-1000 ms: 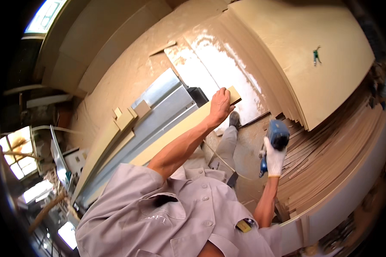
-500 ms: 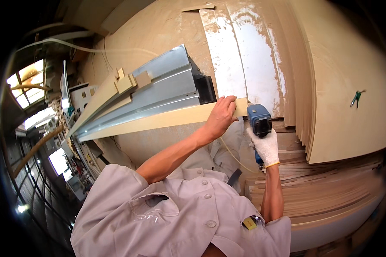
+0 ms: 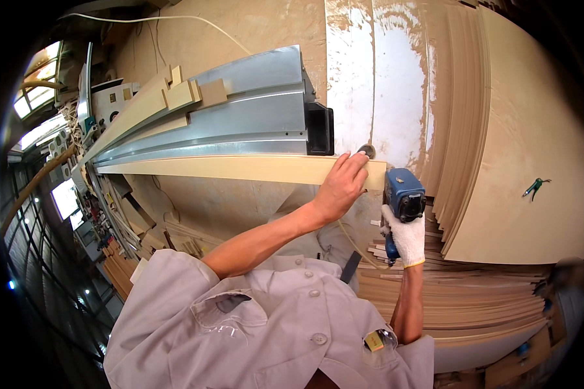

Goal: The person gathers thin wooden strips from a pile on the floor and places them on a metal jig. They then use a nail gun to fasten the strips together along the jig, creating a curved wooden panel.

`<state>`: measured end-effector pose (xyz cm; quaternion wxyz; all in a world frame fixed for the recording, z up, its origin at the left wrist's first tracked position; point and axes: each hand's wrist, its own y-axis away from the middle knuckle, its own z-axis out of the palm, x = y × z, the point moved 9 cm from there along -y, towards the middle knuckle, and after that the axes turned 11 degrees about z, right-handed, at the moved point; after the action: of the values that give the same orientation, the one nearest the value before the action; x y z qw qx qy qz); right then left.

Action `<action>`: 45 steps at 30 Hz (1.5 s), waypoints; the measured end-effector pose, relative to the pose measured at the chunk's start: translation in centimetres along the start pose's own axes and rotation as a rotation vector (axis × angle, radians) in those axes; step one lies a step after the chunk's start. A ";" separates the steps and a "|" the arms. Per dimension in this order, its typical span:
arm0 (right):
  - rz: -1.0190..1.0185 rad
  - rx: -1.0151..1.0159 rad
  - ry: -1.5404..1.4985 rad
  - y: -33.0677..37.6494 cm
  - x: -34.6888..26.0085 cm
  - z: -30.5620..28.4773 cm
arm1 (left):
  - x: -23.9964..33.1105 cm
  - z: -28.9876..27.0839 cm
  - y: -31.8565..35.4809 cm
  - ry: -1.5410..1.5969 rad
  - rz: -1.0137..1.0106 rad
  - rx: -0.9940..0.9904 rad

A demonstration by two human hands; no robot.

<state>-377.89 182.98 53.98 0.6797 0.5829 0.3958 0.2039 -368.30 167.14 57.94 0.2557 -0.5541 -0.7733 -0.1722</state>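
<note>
Metal surface (image 3: 240, 133), board (image 3: 240, 167) under left hand (image 3: 342, 185)

Could not see the bit of pale board (image 3: 240, 169) beneath the left hand (image 3: 341, 188), nor the part of the blue power tool (image 3: 405, 185) inside the gloved right hand (image 3: 409, 238); saw the shirt (image 3: 272, 324) cut off by the lower edge.

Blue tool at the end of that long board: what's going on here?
The person's bare left hand holds a long pale board near its right end. The white-gloved right hand holds a blue tool right by that end; whether tool and board touch is hard to tell. The board runs alongside a grey metal surface with small wood pieces on it.
</note>
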 end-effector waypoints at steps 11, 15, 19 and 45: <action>0.033 0.080 -0.073 -2.2 -0.8 -0.5 | 0.0 0.2 0.1 -0.029 0.026 0.010; 0.028 0.049 0.004 -2.5 -0.6 0.3 | -0.1 -0.1 -0.2 -0.002 0.026 0.010; 0.064 0.072 0.005 -2.6 -0.5 0.2 | -0.2 0.0 -0.1 0.015 0.031 0.011; -0.273 0.207 0.296 7.3 -3.4 1.0 | -1.2 -0.7 0.2 0.165 0.019 0.165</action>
<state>-377.84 181.59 62.00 0.5721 0.5541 0.5854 0.1517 -367.69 165.92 57.82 0.3646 -0.5225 -0.7559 -0.1506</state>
